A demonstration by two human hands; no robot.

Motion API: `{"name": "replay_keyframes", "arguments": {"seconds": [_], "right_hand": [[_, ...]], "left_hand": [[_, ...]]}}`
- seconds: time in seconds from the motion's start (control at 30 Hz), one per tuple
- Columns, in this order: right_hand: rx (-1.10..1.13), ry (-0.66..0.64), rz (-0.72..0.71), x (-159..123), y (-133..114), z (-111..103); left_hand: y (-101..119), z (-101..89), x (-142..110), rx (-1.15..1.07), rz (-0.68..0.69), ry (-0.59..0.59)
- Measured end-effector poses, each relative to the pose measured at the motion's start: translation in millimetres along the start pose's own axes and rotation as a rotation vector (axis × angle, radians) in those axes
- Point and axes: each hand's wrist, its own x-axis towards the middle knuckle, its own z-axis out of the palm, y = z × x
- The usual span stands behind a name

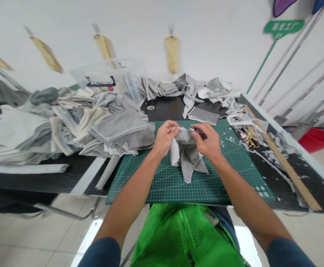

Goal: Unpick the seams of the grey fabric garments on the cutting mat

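My left hand (pixel 166 137) pinches the pale upper edge of a grey cloth (pixel 188 152). The cloth hangs in folds from there, its lower corners over the green cutting mat (pixel 156 181). My right hand (pixel 208 141) is closed around a small dark-handled tool that looks like thread snips (pixel 200 132). Its bright tip meets the cloth's edge between my two hands; whether the blades are apart is too small to tell. Behind my hands, a folded grey cloth (pixel 204 116) lies at the mat's far edge.
Heaped grey and white cloths (pixel 120 128) cover the left side, before a clear plastic box (pixel 103 76). More cloth (pixel 167 88) lines the back. On the right are gold-handled scissors (pixel 251 141), scraps and a wooden ruler (pixel 286 163). A red bucket (pixel 317 140) stands beyond the table.
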Motion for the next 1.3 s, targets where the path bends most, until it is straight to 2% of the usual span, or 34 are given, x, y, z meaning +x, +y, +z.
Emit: {"name": "replay_keyframes", "arguments": {"seconds": [0.3, 0.73, 1.13, 1.3], "right_hand": [[0.01, -0.087, -0.044, -0.9, -6.3, -2.1], [-0.002, -0.089, -0.044, -0.9, -11.1, -3.0], [-0.001, -0.094, -0.033, -1.1, -10.5, -2.3], [0.008, -0.007, 0.066, -0.7, -6.3, -1.1]], "left_hand": [[-2.8, -2.7, -1.2, 0.205, 0.166, -0.054], [4.2, -0.1, -4.1, 0.37, 0.253, -0.056], [1.8, -2.1, -3.2, 0.362, 0.23, -0.06], [-1.9, -1.8, -0.7, 0.21, 0.117, -0.049]]}}
